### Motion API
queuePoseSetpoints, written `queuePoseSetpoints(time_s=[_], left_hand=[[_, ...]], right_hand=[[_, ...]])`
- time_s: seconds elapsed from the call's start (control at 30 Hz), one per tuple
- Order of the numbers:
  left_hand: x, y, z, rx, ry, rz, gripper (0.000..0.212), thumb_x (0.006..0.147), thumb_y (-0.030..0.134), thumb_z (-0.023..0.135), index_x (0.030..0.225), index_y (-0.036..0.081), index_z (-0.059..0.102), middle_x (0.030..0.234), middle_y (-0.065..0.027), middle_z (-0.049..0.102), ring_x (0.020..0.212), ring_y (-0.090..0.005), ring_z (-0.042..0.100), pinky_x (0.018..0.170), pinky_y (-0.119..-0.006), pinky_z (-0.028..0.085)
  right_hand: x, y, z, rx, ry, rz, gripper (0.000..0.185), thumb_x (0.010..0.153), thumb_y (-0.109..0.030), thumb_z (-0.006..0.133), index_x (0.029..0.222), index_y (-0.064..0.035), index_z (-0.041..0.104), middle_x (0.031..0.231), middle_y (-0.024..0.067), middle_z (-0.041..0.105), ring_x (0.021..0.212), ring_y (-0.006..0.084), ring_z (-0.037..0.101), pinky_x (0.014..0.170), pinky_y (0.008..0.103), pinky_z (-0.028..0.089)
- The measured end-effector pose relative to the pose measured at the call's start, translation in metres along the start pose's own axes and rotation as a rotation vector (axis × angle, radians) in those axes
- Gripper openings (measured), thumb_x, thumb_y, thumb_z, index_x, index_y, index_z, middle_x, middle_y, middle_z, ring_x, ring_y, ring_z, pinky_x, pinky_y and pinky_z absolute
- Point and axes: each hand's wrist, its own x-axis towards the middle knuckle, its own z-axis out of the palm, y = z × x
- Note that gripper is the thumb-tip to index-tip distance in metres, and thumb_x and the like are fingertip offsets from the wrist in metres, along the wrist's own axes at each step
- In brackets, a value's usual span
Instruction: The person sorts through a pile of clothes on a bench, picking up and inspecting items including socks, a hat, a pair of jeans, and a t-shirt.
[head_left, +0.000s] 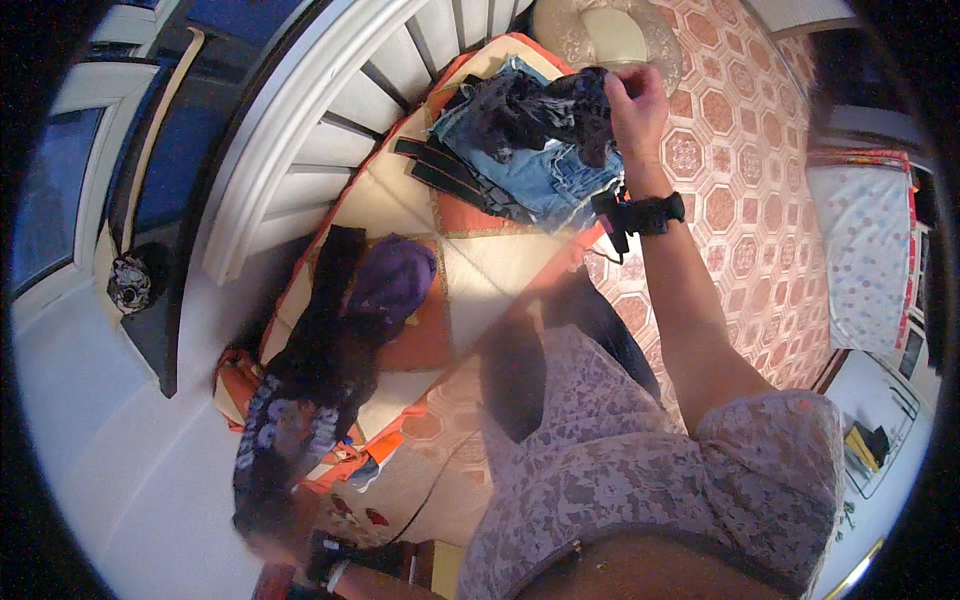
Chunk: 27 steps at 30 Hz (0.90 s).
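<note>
My right hand pinches the edge of a dark patterned garment that lies crumpled over folded blue denim at the top of the view. Black straps or bands stick out from the left side of that pile. At the lower left, my left hand is blurred and grips the end of a black printed garment, which stretches up across a cream and orange quilted cover. Beside its upper part lies a bunched purple cloth. Dark bands are on both wrists.
A white slatted railing runs along the left of the quilted cover. A beige round cushion sits beyond the pile. Patterned flooring lies to the right, with a dotted cloth hanging farther over. A thin cable runs across the floor below.
</note>
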Motion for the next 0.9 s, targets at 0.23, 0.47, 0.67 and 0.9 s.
queuePoseSetpoints(time_s=[0.23,0.47,0.67,0.9], left_hand=[[-0.07,0.181,0.053,-1.021,-0.864,-0.579,0.041,0.078,0.015,0.055,0.115,0.005,0.041,0.109,-0.0074,0.05,0.094,-0.0176,0.051,0.076,-0.027,0.041],[-0.104,0.25,0.072,-0.936,-1.226,-0.492,0.024,0.082,0.008,0.047,0.104,-0.002,0.049,0.098,-0.0097,0.054,0.088,-0.0174,0.054,0.075,-0.027,0.043],[-0.11,0.272,0.056,-0.982,-1.074,-0.33,0.02,0.082,0.004,0.044,0.101,-0.002,0.049,0.096,-0.0089,0.055,0.086,-0.0168,0.054,0.076,-0.026,0.043],[-0.044,0.354,0.034,-1.168,-0.855,0.047,0.017,0.081,0.003,0.047,0.097,-0.001,0.052,0.088,-0.0075,0.056,0.083,-0.0127,0.053,0.075,-0.024,0.042]], right_hand=[[-0.059,0.024,0.087,-0.472,-0.933,-0.317,0.045,0.07,-0.009,0.051,0.114,-0.0086,0.043,0.087,0.0199,0.058,0.08,0.0348,0.056,0.072,0.0409,0.045],[-0.08,0.062,0.127,-0.743,-0.991,-0.167,0.034,0.069,-0.009,0.051,0.102,-0.0035,0.051,0.082,0.0219,0.058,0.078,0.0365,0.057,0.07,0.0417,0.046],[0.005,-0.05,0.049,0.04,-0.746,-0.12,0.016,0.08,-0.02,0.052,0.084,-0.0043,0.054,0.072,0.0052,0.056,0.066,0.0162,0.053,0.063,0.0282,0.044],[0.005,-0.281,-0.085,0.461,-0.961,-0.185,0.008,0.084,-0.014,0.05,0.088,-0.0065,0.05,0.079,-0.0054,0.049,0.073,0.002,0.047,0.066,0.0157,0.037]])
